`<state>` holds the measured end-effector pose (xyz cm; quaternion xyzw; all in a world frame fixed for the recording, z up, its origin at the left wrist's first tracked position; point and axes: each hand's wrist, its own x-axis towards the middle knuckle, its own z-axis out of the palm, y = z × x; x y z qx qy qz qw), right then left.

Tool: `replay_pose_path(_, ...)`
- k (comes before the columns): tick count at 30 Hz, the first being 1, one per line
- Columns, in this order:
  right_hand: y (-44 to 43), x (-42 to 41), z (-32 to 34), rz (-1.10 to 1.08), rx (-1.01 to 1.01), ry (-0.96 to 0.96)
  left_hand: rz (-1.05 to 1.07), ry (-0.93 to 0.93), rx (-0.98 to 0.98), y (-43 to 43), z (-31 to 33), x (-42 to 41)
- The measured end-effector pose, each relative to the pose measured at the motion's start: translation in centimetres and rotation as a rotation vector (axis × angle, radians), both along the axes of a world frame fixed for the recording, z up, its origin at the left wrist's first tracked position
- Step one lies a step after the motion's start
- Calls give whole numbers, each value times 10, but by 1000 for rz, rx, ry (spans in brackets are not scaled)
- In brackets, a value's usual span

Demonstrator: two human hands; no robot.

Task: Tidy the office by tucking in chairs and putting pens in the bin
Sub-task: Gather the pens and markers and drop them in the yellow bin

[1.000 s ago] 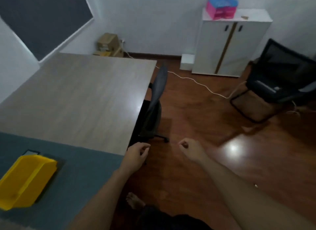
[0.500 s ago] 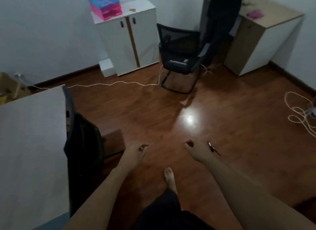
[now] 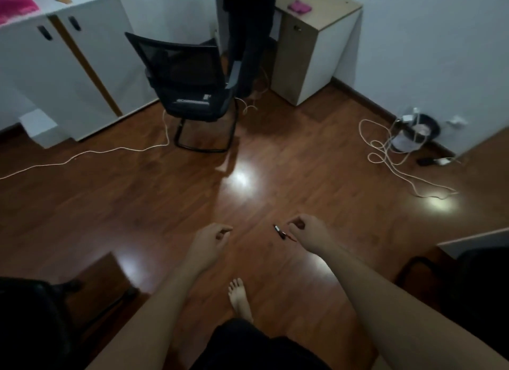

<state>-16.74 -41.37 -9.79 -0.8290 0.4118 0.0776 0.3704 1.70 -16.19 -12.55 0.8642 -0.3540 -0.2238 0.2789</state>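
Beside right hand (image 3: 308, 233), floor pen (image 3: 283, 232).

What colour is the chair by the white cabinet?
Black, with a mesh back: the chair, clearest in the head view.

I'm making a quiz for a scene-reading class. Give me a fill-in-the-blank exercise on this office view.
1. The pen lies on the ____ just beside the right hand.
2. The black mesh chair stands between the white cabinet and the ____ cabinet.
3. The left hand holds ____.
4. A white ____ trails across the floor toward the chair.

Missing words: floor; beige; nothing; cable
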Motion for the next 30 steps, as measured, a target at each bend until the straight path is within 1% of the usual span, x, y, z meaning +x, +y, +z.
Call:
replay_pose_path(3, -29, 4, 3, -88, -1, -8, -88, 12, -9, -43, -8, 17)
replay_pose_path(8, -66, -2, -9, -157, 47, 7, -214, 19, 25, -102, -14, 34)
replay_pose_path(14, -121, -10, -31, -190, 94, 33, -241, 29, 72, -158, -21, 39)
replay_pose_path(19, -184, -8, -53, -117, 102, 43, -210, 39, 116, -202, -32, 33)
replay_pose_path(24, -264, 1, -76, -20, 186, 67, -50, 61, 161, -256, -42, 11)
replay_pose_path(28, -328, 8, -94, 43, 199, 97, 47, 163, 202, -306, -60, -9)
replay_pose_path(30, -347, 10, -100, 74, 206, 121, 97, 220, 207, -323, -63, -13)
